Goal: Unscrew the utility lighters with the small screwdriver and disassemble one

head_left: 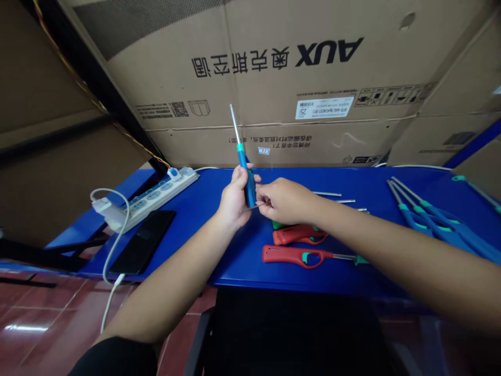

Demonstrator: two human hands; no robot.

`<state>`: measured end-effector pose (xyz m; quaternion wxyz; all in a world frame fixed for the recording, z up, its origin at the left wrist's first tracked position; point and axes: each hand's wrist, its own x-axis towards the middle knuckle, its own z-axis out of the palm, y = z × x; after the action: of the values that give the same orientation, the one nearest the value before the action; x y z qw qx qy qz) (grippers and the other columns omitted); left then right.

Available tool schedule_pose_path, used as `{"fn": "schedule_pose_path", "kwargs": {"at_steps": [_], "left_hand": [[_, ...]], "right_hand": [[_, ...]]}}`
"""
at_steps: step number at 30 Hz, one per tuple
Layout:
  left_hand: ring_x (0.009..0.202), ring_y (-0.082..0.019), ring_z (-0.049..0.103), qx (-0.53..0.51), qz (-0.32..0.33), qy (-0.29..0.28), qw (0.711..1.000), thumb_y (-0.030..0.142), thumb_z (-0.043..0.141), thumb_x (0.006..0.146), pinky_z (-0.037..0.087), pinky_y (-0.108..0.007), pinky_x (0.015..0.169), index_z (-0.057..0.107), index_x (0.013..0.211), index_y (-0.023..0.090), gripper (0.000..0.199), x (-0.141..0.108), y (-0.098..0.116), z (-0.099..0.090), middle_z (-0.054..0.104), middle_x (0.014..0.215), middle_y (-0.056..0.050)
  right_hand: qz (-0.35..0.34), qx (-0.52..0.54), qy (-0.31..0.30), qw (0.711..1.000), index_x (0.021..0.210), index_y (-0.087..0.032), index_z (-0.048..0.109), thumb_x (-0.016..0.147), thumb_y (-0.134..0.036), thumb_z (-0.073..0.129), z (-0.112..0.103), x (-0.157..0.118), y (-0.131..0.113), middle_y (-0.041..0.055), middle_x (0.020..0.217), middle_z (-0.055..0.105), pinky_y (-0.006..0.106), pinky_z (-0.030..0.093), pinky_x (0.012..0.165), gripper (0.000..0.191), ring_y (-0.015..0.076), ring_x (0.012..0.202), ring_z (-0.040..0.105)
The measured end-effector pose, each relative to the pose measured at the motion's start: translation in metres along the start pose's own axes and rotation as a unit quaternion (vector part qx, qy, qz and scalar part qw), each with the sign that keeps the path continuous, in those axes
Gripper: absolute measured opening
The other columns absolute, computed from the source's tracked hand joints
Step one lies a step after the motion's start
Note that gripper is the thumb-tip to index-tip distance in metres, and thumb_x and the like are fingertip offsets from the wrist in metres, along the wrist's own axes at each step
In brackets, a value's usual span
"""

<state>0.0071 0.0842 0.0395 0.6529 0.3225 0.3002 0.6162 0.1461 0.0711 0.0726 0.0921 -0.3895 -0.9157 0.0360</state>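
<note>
Blue counter [242,271] carries everything here, with the blue utility lighter [244,166] as the reference point, held up off the surface above its middle. The left hand [235,201] is closed around the lighter's barrel, nozzle tilted up and away. The right hand [284,201] comes in from the side, its fingers pressed together on a thin metal sliver [254,207] whose tip meets the lighter's body; the hands nearly touch at that spot. It is too small to tell what the sliver is or whether it enters the lighter. The work in hand looks close and two-handed, with the lighter steadied against the pinch. The lighter looks slim, with a teal collar below a long, bare metal nozzle.

Nearest the counter's front edge, just below the right hand, lie two red utility lighters [297,255] with green triggers. Left of the held lighter are a black phone [143,243] and a white power strip [164,193]. To its right, farther back, lie metal rods [326,194] and a row of blue lighters [430,224]. Behind it all stands a cardboard carton [274,78].
</note>
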Motion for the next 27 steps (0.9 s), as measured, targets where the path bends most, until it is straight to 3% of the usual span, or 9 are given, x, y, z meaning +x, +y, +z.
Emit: {"fn": "schedule_pose_path", "kwargs": {"at_steps": [4,9,15,22,27], "left_hand": [[0.054,-0.013,0.061,-0.017,-0.026,0.029,0.999,0.03,0.039,0.103,0.052,-0.024,0.06,0.056,0.094,0.02,0.022,0.017,0.014,-0.013,0.061,0.064,0.0],[0.05,-0.012,0.058,-0.04,-0.012,0.057,0.997,0.029,0.038,0.103,0.052,-0.024,0.06,0.058,0.096,0.019,0.023,0.028,0.026,-0.024,0.06,0.061,0.001],[0.046,-0.01,0.054,-0.065,0.041,0.094,0.993,0.034,0.042,0.102,0.046,-0.02,0.053,0.056,0.106,0.022,0.019,0.028,0.031,-0.024,0.058,0.06,0.003],[0.043,-0.008,0.049,-0.074,0.112,0.124,0.983,0.035,0.04,0.104,0.042,-0.018,0.049,0.054,0.099,0.024,0.018,0.029,0.036,-0.023,0.055,0.059,0.005],[0.041,-0.008,0.048,-0.039,0.086,0.135,0.986,0.039,0.044,0.102,0.041,-0.019,0.046,0.056,0.1,0.023,0.019,0.034,0.039,-0.029,0.056,0.061,0.005]], "right_hand": [[-0.024,-0.034,-0.01,0.999,0.08,-0.018,0.072,0.08,-0.02,0.053,-0.006,0.026,-0.005,0.0048,0.069,0.068,0.028,0.028,0.057,0.02,0.0135,0.058,0.051],[-0.046,-0.095,-0.015,0.994,0.089,-0.016,0.072,0.081,-0.021,0.053,-0.011,0.046,-0.012,0.0093,0.077,0.07,0.03,0.028,0.056,0.022,0.0182,0.066,0.058],[-0.01,-0.121,0.0,0.993,0.106,-0.014,0.067,0.088,-0.028,0.046,-0.008,0.054,-0.015,0.0151,0.088,0.072,0.031,0.033,0.057,0.031,0.0242,0.073,0.064],[-0.003,-0.087,0.006,0.996,0.116,-0.014,0.063,0.093,-0.03,0.04,-0.002,0.064,-0.018,0.0145,0.094,0.073,0.03,0.03,0.056,0.036,0.022,0.072,0.063],[-0.029,-0.055,0.004,0.998,0.101,-0.016,0.067,0.091,-0.026,0.044,0.0,0.07,-0.013,0.0106,0.089,0.073,0.029,0.03,0.058,0.028,0.0182,0.07,0.06]]}}
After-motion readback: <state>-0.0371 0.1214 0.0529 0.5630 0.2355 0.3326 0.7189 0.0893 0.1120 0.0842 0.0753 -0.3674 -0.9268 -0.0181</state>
